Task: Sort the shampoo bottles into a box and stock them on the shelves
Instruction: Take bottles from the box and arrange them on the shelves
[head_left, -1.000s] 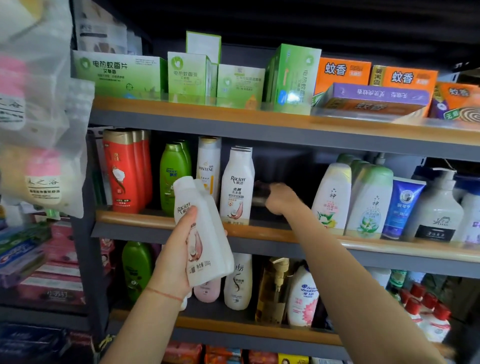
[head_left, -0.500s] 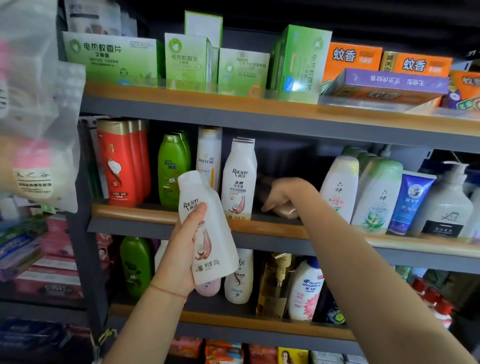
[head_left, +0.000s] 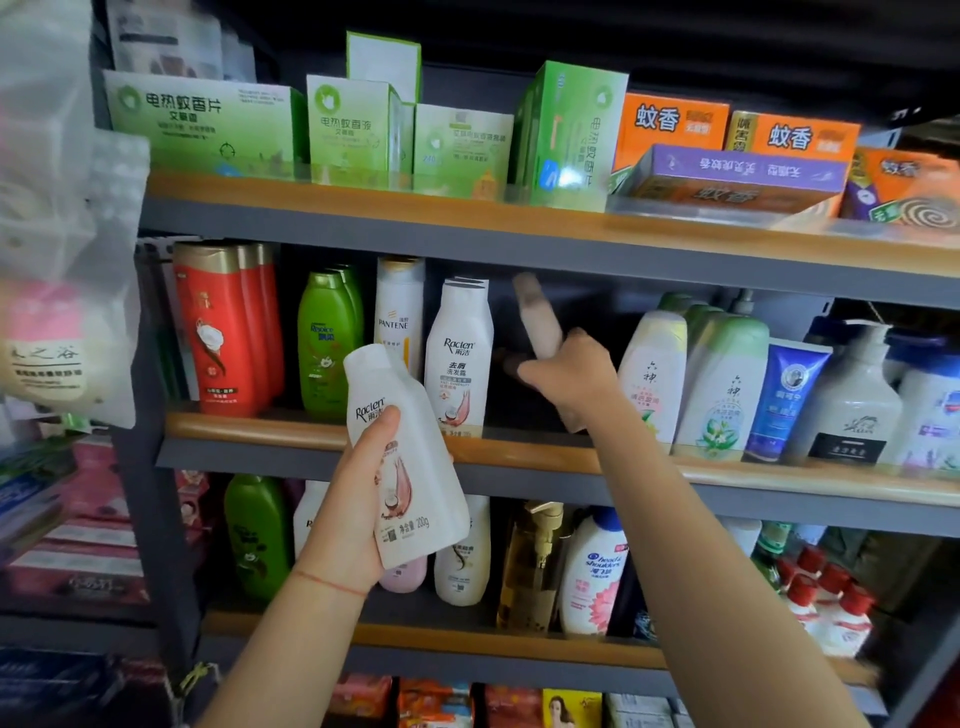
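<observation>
My left hand (head_left: 358, 499) grips a white Raclen shampoo bottle (head_left: 415, 467), tilted, in front of the middle shelf's edge. My right hand (head_left: 576, 379) reaches into a dark gap on the middle shelf (head_left: 311, 434) and holds a pale pinkish bottle (head_left: 537, 319) that leans up to the left, blurred. Left of the gap stand a matching white Raclen bottle (head_left: 460, 358), a Pantene bottle (head_left: 399, 317), green bottles (head_left: 324, 343) and red bottles (head_left: 223, 327).
White-and-green bottles (head_left: 722, 389), a blue tube (head_left: 789, 400) and a pump bottle (head_left: 852, 400) fill the shelf's right side. Green and orange boxes (head_left: 566, 135) line the top shelf. More bottles (head_left: 592, 571) stand on the lower shelf. Bagged goods (head_left: 57, 234) hang at left.
My right hand has pulled back a little from the gap and lifted the pale bottle from lying low to pointing upward. My left hand and its bottle stayed about the same.
</observation>
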